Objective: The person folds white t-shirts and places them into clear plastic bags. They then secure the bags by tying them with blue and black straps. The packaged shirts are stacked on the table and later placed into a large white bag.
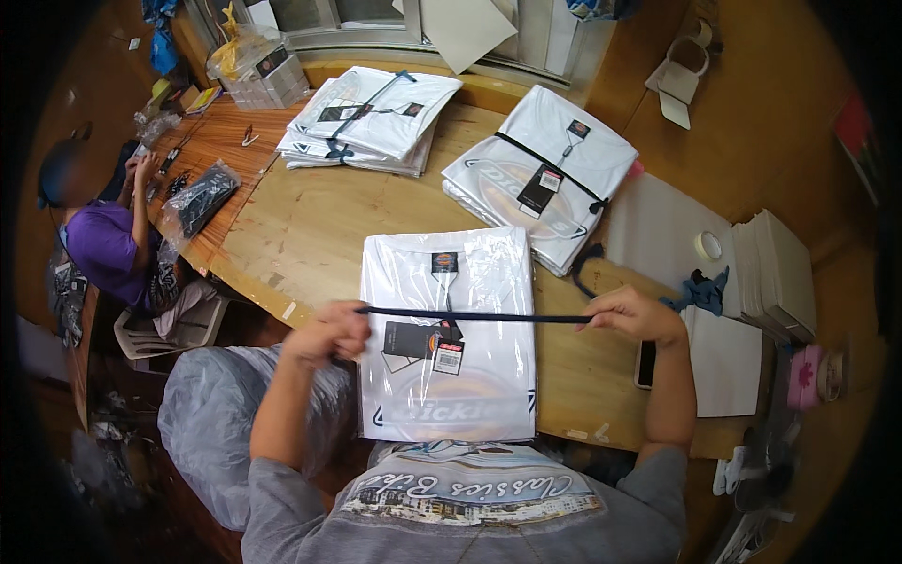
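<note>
A dark cloth strip point(474, 317) is stretched nearly straight from side to side above a folded white T-shirt point(442, 381) in a clear plastic bag. One end is gripped in my left hand point(331, 333), closed and a little blurred. My right hand point(628, 314) pinches the other end beyond the shirt's right edge. Black hang tags point(411, 340) show through the plastic on the shirt's front. The bagged shirt lies at the table's near edge, against my body. Whether more shirts lie under it I cannot tell.
Behind stand two tied stacks of bagged white shirts, one at left point(362, 117) and one at right point(545, 179). A phone point(645, 364), white boards point(723, 362) and a tape roll point(707, 246) lie rightward. A person in purple point(108, 240) sits at left, beyond a large plastic sack point(211, 423).
</note>
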Motion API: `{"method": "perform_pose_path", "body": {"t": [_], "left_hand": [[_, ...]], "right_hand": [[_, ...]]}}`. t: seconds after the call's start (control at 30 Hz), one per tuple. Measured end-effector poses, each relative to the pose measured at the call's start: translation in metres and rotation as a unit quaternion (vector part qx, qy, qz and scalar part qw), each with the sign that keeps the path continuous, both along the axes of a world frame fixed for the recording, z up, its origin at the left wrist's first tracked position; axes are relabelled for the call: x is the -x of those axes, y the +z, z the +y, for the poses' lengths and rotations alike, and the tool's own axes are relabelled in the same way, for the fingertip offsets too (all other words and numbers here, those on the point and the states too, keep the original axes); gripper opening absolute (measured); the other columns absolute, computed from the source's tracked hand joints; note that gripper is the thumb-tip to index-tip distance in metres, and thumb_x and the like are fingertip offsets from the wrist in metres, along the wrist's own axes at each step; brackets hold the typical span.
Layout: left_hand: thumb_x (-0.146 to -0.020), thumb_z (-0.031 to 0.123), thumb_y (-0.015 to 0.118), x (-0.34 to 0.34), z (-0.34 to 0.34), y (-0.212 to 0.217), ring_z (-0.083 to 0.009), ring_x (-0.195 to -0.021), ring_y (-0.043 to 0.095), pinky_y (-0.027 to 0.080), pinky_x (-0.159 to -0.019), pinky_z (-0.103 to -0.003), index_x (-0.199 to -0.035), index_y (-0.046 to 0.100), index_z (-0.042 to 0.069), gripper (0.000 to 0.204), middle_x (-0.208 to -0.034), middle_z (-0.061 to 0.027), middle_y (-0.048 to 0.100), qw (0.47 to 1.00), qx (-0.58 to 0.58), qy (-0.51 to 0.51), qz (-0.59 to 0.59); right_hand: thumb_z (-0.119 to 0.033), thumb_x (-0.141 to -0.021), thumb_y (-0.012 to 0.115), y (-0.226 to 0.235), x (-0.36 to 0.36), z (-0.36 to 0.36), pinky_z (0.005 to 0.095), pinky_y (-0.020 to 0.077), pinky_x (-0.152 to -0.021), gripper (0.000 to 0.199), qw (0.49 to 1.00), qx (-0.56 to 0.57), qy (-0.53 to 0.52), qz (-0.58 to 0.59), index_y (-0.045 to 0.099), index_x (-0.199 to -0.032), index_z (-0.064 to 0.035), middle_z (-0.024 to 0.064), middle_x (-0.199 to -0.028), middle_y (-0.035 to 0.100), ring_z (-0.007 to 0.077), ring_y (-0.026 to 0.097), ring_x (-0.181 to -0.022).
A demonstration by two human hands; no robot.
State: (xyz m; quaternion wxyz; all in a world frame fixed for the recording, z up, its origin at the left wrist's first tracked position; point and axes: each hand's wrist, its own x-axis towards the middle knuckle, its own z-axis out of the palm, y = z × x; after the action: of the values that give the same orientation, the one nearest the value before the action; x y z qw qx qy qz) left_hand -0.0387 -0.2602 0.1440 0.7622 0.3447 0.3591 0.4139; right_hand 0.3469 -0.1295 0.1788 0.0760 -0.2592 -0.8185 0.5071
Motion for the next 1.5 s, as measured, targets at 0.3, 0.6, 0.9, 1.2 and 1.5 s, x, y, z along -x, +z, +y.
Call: {"method": "perform_pose_path", "body": {"t": [0.3,0.6,0.9,1.2,1.5], "left_hand": [[-0.087,0.024,0.035,0.09,0.087,-0.086,-0.0184,-0.076,0.056,0.047,-0.06,-0.029,-0.072,0.044,0.004,0.026,-0.089,-0.0153,0.057,0.894,-0.057,0.362,0.259],[-0.083,0.02,0.041,0.035,0.118,-0.125,-0.0134,-0.054,0.045,0.037,-0.049,-0.025,-0.084,0.053,0.0,0.023,-0.07,-0.0062,0.053,0.933,0.134,0.32,0.099],[-0.08,0.01,0.039,0.069,0.011,-0.039,-0.0063,-0.046,0.04,0.032,-0.042,-0.021,-0.078,0.058,0.001,0.021,-0.057,0.0,0.056,0.858,-0.028,-0.135,0.495],[-0.082,0.02,0.046,0.078,-0.044,0.003,-0.0131,-0.073,0.051,0.039,-0.064,-0.025,-0.088,0.055,0.0,0.023,-0.081,-0.0094,0.056,0.886,-0.176,-0.006,0.428],[-0.064,0.005,0.065,0.004,-0.004,-0.093,-0.0199,-0.071,0.04,0.036,-0.069,-0.027,-0.084,0.031,0.003,0.039,-0.073,-0.0097,0.039,0.796,-0.128,0.213,0.552]], "right_hand": [[-0.017,-0.078,0.046,-0.095,0.084,0.112,0.0293,0.0421,-0.052,0.019,0.967,-0.133,-0.214,0.041,0.054,-0.074,0.0,0.0113,-0.063,0.057,0.0195,0.055,-0.056],[-0.011,-0.08,0.043,-0.124,0.092,0.122,0.0292,0.0399,-0.04,0.017,0.904,0.215,-0.363,0.077,0.055,-0.074,-0.0009,0.0108,-0.062,0.056,0.0196,0.049,-0.043],[-0.011,-0.084,0.039,-0.131,0.062,0.029,0.0196,0.0269,-0.031,0.019,0.946,0.261,-0.127,-0.144,0.055,-0.087,-0.0014,0.0091,-0.065,0.059,0.0062,0.035,-0.033],[-0.026,-0.084,0.042,-0.11,0.032,-0.015,0.0217,0.0316,-0.036,0.032,0.931,0.268,-0.202,-0.145,0.056,-0.088,0.0021,0.0058,-0.062,0.059,0.008,0.039,-0.037],[-0.02,-0.071,0.062,-0.16,0.052,-0.06,0.0251,0.0412,-0.061,0.027,0.951,0.137,-0.276,-0.034,0.057,-0.087,0.0019,0.0061,-0.073,0.059,0.0119,0.051,-0.066]]}}
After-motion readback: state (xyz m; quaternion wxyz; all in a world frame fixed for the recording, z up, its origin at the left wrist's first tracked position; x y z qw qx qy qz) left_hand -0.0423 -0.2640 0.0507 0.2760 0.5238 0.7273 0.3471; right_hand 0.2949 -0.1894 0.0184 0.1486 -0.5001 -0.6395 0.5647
